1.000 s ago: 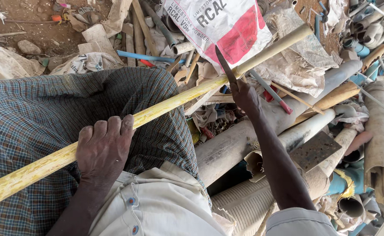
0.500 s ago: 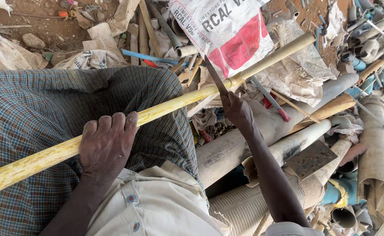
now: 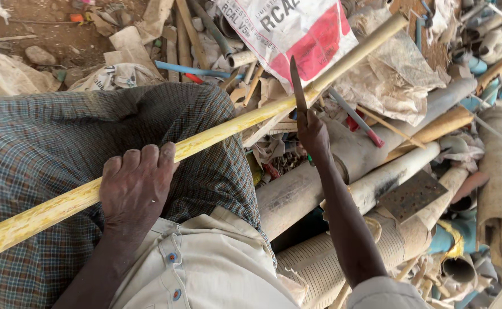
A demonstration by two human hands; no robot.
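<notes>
My left hand [image 3: 136, 186] was closed around a long yellow bamboo pole [image 3: 216, 134], with the fingers curled over its top side and the palm pressing it down onto my thigh. The thigh was covered by a checked cloth [image 3: 45, 149] in blue and brown. The pole ran across the whole view, from the lower left edge up to the upper right, where its pale end reached over a white and red printed sack [image 3: 296, 31].

My right hand [image 3: 312, 134] was clenched on the handle of a knife [image 3: 296, 83]. The dark blade pointed upward and its lower part crossed the pole, at about the middle of the pole's length; I could not tell if the edge really touched the wood there.

Below the right arm lay several thick grey pipes [image 3: 302, 191], side by side, and one ribbed pale pipe [image 3: 319, 266] nearer to me. A flat rusty metal plate [image 3: 414, 194] rested on the pipes to the right. A thin blue tube [image 3: 191, 70] lay on the ground beyond my knee, among paper and wood scraps.
</notes>
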